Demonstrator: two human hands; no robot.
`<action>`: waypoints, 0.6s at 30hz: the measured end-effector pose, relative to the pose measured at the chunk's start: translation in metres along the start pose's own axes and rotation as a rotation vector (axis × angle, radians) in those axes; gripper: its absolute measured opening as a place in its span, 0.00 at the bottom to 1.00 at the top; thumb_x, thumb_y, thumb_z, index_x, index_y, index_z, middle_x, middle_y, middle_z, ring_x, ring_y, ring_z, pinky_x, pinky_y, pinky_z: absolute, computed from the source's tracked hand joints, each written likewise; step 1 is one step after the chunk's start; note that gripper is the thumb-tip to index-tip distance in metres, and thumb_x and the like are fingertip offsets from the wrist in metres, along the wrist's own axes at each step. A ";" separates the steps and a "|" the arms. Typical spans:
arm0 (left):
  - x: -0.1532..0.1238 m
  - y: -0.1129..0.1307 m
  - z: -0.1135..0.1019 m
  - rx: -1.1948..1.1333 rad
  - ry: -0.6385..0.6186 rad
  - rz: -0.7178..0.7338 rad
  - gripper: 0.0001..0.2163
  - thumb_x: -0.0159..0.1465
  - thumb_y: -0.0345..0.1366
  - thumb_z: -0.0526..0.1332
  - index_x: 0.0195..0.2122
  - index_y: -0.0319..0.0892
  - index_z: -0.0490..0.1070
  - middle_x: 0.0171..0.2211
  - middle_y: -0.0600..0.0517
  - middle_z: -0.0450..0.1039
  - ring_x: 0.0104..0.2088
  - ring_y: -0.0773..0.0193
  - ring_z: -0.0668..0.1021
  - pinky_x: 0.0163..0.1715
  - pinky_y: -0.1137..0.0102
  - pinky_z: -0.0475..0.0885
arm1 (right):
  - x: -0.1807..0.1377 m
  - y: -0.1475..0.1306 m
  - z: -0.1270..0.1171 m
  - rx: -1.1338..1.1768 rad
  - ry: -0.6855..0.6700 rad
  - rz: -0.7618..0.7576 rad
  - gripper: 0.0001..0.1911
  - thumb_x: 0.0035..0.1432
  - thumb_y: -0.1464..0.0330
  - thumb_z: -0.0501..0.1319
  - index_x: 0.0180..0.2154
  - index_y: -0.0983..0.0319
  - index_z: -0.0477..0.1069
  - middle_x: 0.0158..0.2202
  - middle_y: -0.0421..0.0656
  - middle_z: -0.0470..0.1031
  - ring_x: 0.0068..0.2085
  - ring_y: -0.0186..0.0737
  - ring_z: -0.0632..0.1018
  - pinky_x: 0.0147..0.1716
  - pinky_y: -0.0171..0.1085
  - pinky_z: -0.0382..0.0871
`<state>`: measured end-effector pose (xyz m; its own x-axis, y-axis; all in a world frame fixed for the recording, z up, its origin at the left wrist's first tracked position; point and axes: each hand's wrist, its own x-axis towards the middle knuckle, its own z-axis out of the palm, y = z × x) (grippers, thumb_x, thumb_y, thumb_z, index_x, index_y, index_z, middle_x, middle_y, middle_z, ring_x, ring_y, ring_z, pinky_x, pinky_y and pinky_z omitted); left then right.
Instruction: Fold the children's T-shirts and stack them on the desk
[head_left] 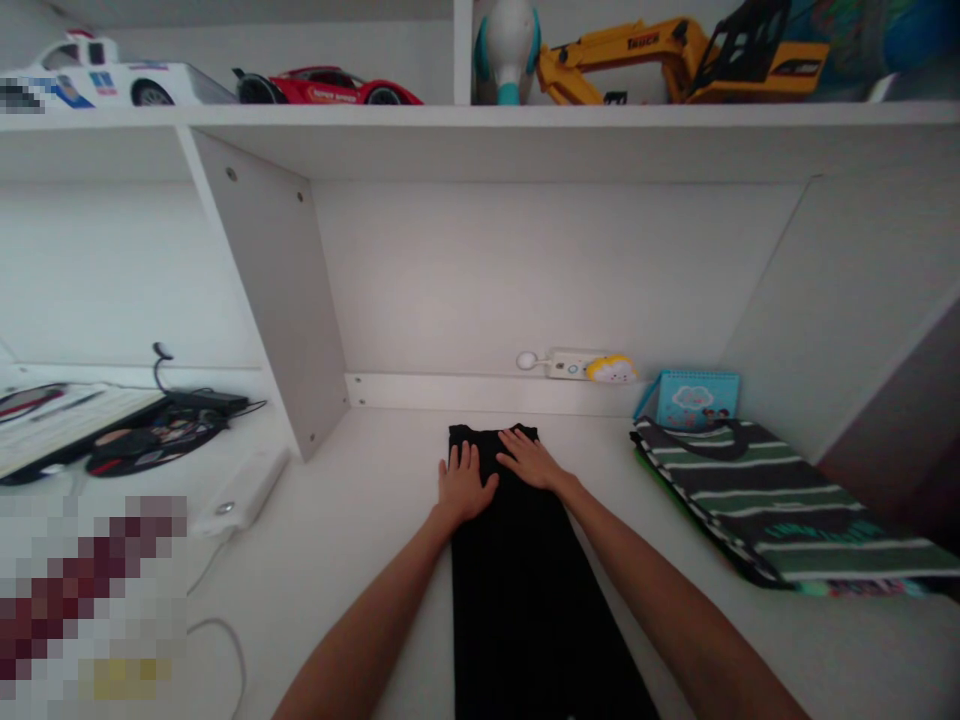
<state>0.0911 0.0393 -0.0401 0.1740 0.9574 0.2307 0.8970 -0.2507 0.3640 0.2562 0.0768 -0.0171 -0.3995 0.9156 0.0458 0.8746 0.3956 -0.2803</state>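
A long black garment [525, 600], perhaps folded trousers, lies lengthwise on the white desktop [375, 500], its narrow far end close to the back panel. My left hand [465, 486] rests flat on the garment's left edge near that end, fingers spread. Across from it, my right hand [531, 460] lies flat on the upper right part with fingers stretched out. Neither hand grips the cloth. The garment's near end runs out of view at the bottom.
Folded striped shirts [787, 500] are stacked at the right, before a blue desk calendar [694, 398]. A power strip [574, 365] is on the back panel. A white divider [266, 280] stands left, near a white box [244, 490] with a cable. Toy vehicles, including an excavator [675, 65], fill the shelf above.
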 end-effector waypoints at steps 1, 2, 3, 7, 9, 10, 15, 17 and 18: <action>0.000 -0.002 -0.001 0.010 -0.016 0.005 0.32 0.58 0.50 0.49 0.59 0.33 0.50 0.60 0.37 0.43 0.60 0.43 0.47 0.53 0.47 0.42 | -0.005 -0.003 -0.005 -0.005 0.003 0.024 0.31 0.60 0.54 0.42 0.61 0.61 0.43 0.63 0.47 0.41 0.62 0.47 0.44 0.55 0.53 0.43; 0.000 -0.003 -0.002 0.024 -0.027 0.008 0.33 0.59 0.51 0.48 0.59 0.33 0.49 0.61 0.37 0.43 0.60 0.44 0.47 0.54 0.49 0.43 | -0.015 -0.007 -0.011 -0.009 0.004 0.037 0.32 0.60 0.54 0.43 0.61 0.62 0.43 0.63 0.48 0.39 0.62 0.48 0.44 0.55 0.53 0.43; 0.000 -0.004 -0.003 0.038 -0.033 0.010 0.33 0.59 0.51 0.47 0.60 0.33 0.49 0.61 0.37 0.43 0.60 0.45 0.47 0.54 0.50 0.44 | -0.030 -0.011 -0.019 -0.007 -0.001 0.024 0.32 0.60 0.54 0.44 0.61 0.64 0.44 0.63 0.50 0.38 0.62 0.48 0.44 0.55 0.53 0.43; -0.005 0.001 -0.014 0.128 0.026 0.089 0.29 0.62 0.48 0.44 0.61 0.36 0.44 0.61 0.40 0.40 0.61 0.50 0.46 0.55 0.52 0.44 | -0.134 -0.037 -0.058 0.128 -0.123 -0.207 0.33 0.58 0.52 0.47 0.59 0.64 0.50 0.62 0.48 0.42 0.61 0.42 0.49 0.58 0.41 0.43; -0.009 0.012 -0.023 0.173 0.061 0.172 0.27 0.63 0.45 0.44 0.61 0.38 0.42 0.62 0.42 0.38 0.61 0.52 0.43 0.56 0.53 0.43 | -0.198 -0.051 -0.072 0.212 -0.219 -0.192 0.34 0.55 0.51 0.50 0.60 0.60 0.49 0.62 0.44 0.43 0.60 0.41 0.51 0.58 0.40 0.46; -0.012 0.020 -0.030 0.181 0.051 0.202 0.27 0.63 0.44 0.45 0.61 0.38 0.42 0.62 0.42 0.37 0.61 0.53 0.43 0.56 0.54 0.43 | -0.227 -0.056 -0.075 0.242 -0.270 -0.175 0.36 0.54 0.51 0.53 0.60 0.58 0.47 0.62 0.43 0.43 0.60 0.42 0.51 0.57 0.40 0.47; -0.071 0.070 -0.080 0.107 -0.330 0.358 0.34 0.60 0.51 0.47 0.61 0.31 0.44 0.61 0.36 0.38 0.60 0.47 0.47 0.54 0.55 0.50 | -0.309 -0.060 -0.044 0.172 -0.338 -0.175 0.32 0.57 0.61 0.53 0.60 0.57 0.43 0.61 0.43 0.44 0.59 0.46 0.52 0.56 0.43 0.53; -0.120 0.078 -0.099 0.079 -0.516 0.481 0.40 0.56 0.57 0.50 0.61 0.32 0.44 0.61 0.35 0.39 0.59 0.46 0.49 0.54 0.56 0.52 | -0.318 -0.051 -0.022 0.063 -0.279 -0.205 0.30 0.58 0.66 0.50 0.60 0.56 0.41 0.60 0.43 0.45 0.59 0.46 0.53 0.54 0.45 0.56; -0.146 0.078 -0.105 0.077 -0.580 0.523 0.42 0.53 0.58 0.53 0.61 0.33 0.43 0.60 0.36 0.40 0.59 0.46 0.50 0.54 0.56 0.52 | -0.321 -0.047 -0.013 0.007 -0.223 -0.238 0.30 0.59 0.67 0.49 0.60 0.55 0.39 0.60 0.42 0.46 0.58 0.46 0.55 0.53 0.44 0.58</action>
<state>0.0926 -0.1354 0.0488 0.7471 0.6449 -0.1608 0.6619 -0.6996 0.2691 0.3471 -0.2345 -0.0066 -0.6437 0.7587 -0.1001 0.7476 0.5955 -0.2940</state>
